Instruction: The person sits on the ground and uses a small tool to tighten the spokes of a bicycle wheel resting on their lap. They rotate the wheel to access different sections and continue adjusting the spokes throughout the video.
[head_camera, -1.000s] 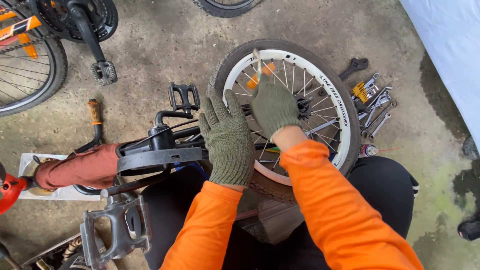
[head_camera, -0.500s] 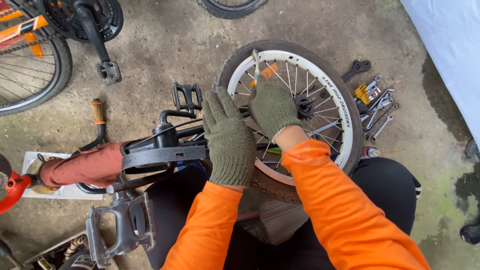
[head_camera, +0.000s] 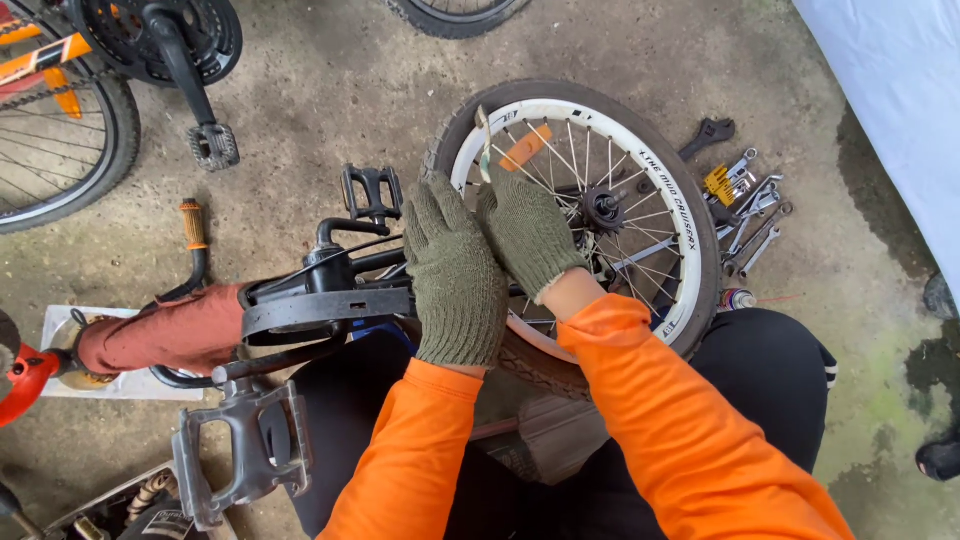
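Both gloved hands sit side by side at frame centre: left hand (head_camera: 455, 275) flat, right hand (head_camera: 527, 232) curled, orange sleeves reaching up.

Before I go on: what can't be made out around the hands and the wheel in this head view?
- Tyre edge under the left hand and right hand: covered by the gloves.
- Lower part of the wheel: hidden by the orange sleeves.
- Wrenches: too small to tell sizes.
- Second bicycle: cut off by the left edge.

A single head-worn camera looks steeply down from close above the small bicycle wheel (head_camera: 600, 210), which fills the frame's centre over concrete floor (head_camera: 320, 90).
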